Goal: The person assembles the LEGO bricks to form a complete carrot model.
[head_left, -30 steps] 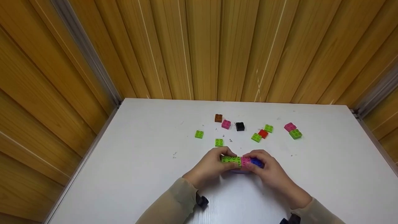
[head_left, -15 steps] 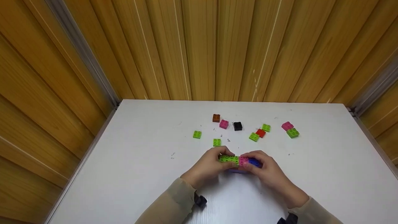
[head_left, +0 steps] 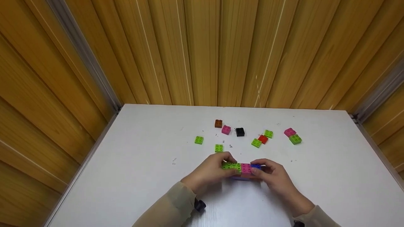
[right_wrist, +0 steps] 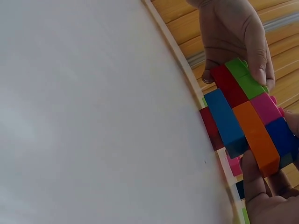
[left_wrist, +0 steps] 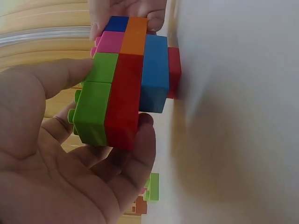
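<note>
Between my hands is a stack of building bricks. Its top row has two green bricks (left_wrist: 96, 107), a pink brick (head_left: 246, 168) and a dark blue brick (right_wrist: 281, 135). Beneath that row lie a long red brick (left_wrist: 124, 93) and an orange brick (right_wrist: 257, 137), then a light blue brick (left_wrist: 154, 65) and a smaller red brick (right_wrist: 211, 126) at the bottom, close over the table. My left hand (head_left: 206, 172) grips the green and red end, thumb on the near side. My right hand (head_left: 277, 178) holds the dark blue and orange end, partly covering the blue brick.
On the white table (head_left: 139, 170), behind my hands, lie several loose bricks: brown (head_left: 218, 123), pink (head_left: 226, 130), black (head_left: 240, 131), red (head_left: 263, 139) and green (head_left: 199, 140). A pink-and-green pair (head_left: 295, 139) lies further right. A wood-patterned wall (head_left: 202, 53) rises behind the table.
My right fingers have shifted right, off the pink brick and onto the dark blue one, so the pink top shows fully. My left hand keeps its grip. The head view has shifted slightly.
</note>
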Tool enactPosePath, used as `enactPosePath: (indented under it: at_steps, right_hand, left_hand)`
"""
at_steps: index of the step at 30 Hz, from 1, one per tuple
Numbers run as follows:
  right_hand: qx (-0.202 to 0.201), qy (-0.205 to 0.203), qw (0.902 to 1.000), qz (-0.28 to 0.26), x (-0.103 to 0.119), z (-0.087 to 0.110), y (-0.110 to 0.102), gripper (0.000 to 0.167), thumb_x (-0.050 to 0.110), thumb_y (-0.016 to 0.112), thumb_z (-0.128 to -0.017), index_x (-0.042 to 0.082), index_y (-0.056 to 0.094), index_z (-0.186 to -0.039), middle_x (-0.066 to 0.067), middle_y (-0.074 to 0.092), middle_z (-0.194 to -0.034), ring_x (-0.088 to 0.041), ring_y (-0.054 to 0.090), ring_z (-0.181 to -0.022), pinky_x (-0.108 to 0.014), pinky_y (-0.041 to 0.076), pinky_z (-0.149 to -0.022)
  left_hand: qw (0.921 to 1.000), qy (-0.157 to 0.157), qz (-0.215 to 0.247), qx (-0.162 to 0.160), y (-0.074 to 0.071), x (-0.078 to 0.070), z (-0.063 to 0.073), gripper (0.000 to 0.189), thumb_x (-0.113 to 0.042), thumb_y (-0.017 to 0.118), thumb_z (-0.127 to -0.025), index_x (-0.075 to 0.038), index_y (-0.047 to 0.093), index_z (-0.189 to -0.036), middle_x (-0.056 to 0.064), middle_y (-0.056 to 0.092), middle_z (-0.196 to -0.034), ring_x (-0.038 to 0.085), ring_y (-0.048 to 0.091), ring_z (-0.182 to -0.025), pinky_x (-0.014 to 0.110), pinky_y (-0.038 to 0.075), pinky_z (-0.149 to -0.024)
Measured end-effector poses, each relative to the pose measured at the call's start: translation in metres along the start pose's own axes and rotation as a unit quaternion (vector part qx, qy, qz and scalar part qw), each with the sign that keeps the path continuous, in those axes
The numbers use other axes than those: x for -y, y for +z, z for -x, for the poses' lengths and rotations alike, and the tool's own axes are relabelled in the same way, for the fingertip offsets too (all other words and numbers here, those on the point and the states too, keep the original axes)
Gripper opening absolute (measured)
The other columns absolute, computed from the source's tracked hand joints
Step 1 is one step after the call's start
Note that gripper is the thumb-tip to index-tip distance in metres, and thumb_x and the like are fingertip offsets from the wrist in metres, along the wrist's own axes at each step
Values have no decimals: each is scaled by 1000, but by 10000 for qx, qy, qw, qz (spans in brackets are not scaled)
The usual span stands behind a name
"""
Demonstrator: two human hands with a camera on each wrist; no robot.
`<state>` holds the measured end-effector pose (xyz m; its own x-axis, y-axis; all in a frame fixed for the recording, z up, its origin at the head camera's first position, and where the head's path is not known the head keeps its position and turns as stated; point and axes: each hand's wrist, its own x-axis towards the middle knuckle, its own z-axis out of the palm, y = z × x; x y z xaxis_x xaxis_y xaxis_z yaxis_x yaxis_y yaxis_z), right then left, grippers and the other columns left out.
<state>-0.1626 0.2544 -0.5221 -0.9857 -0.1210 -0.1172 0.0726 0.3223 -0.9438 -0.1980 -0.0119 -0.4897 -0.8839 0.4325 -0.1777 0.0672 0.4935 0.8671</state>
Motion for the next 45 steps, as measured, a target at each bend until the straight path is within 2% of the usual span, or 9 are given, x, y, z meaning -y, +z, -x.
enactPosePath:
  at_steps: [4, 8, 12, 16, 21, 27, 33, 39, 45]
  right_hand:
    - [35, -20, 10000, 23, 1, 0, 1, 37, 25, 77, -110, 7, 74, -142, -14, 70, -148, -20, 66, -120, -17, 58, -97]
    - [12, -5, 10000, 74, 1, 0, 1, 37, 26, 78, -109, 8, 74, -141, -13, 71, -148, -20, 65, -121, -17, 57, -98]
    - [-25, 27, 10000, 69, 2, 0, 2, 36, 26, 79, -109, 8, 75, -140, -12, 71, -148, -21, 65, -123, -17, 56, -99]
    - [-22, 51, 10000, -36, 3, -1, 2, 35, 25, 79, -109, 7, 75, -139, -12, 71, -147, -22, 65, -121, -18, 56, -98]
    - [-56, 106, 9999, -55, 3, -2, 2, 35, 25, 79, -109, 7, 75, -139, -13, 70, -148, -22, 66, -123, -18, 57, -97]
    - [94, 34, 9998, -164, 3, 0, 3, 39, 25, 79, -108, 5, 73, -140, -17, 69, -149, -24, 67, -124, -18, 58, -98]
    - [190, -69, 9994, -279, 4, 0, 3, 39, 25, 80, -108, 3, 73, -139, -19, 69, -146, -24, 66, -119, -20, 59, -96]
    - [228, -47, 9993, -291, 4, -1, 4, 39, 26, 80, -108, 3, 72, -138, -18, 69, -145, -23, 65, -118, -20, 59, -95]
    - [174, 56, 9992, -368, 3, -1, 3, 38, 24, 80, -108, 3, 72, -138, -18, 69, -144, -23, 65, -118, -20, 60, -94]
  left_hand:
    - [9999, 37, -91, 123, -8, 3, -3, 25, -42, 87, -100, -32, 78, -122, -13, 75, -132, 16, 65, -131, 53, 49, -125]
    - [9993, -56, 380, -27, -18, 8, -8, 46, -57, 79, -104, -33, 71, -142, -10, 67, -148, 19, 60, -141, 56, 47, -127]
    - [9973, 123, 546, -470, -30, 16, -19, 46, -58, 66, -112, -34, 64, -151, -5, 64, -151, 20, 64, -128, 48, 58, -109]
    - [9946, 201, 479, -896, -41, 21, -32, 44, -53, 60, -116, -31, 62, -153, -3, 63, -152, 20, 64, -117, 41, 57, -99]
    - [9921, 117, 335, -1207, -45, 26, -53, 47, -46, 59, -118, -25, 57, -160, 4, 57, -163, 26, 62, -128, 51, 53, -115]
    - [9881, -452, 514, -1374, -45, 27, -78, 54, -37, 62, -118, -30, 44, -169, 8, 44, -175, 32, 52, -155, 61, 37, -136]
    - [9817, -807, 1006, -1400, -56, 27, -99, 57, -28, 61, -119, -34, 40, -171, 8, 38, -179, 27, 67, -128, 51, 52, -122]
    - [9740, -1141, 1269, -1490, -65, 23, -119, 59, -16, 59, -118, -35, 42, -171, 5, 37, -181, 23, 63, -130, 47, 53, -123]
    - [9661, -1288, 1585, -1580, -65, 19, -137, 63, -7, 57, -117, -29, 42, -173, 5, 37, -181, 21, 63, -125, 31, 57, -94]
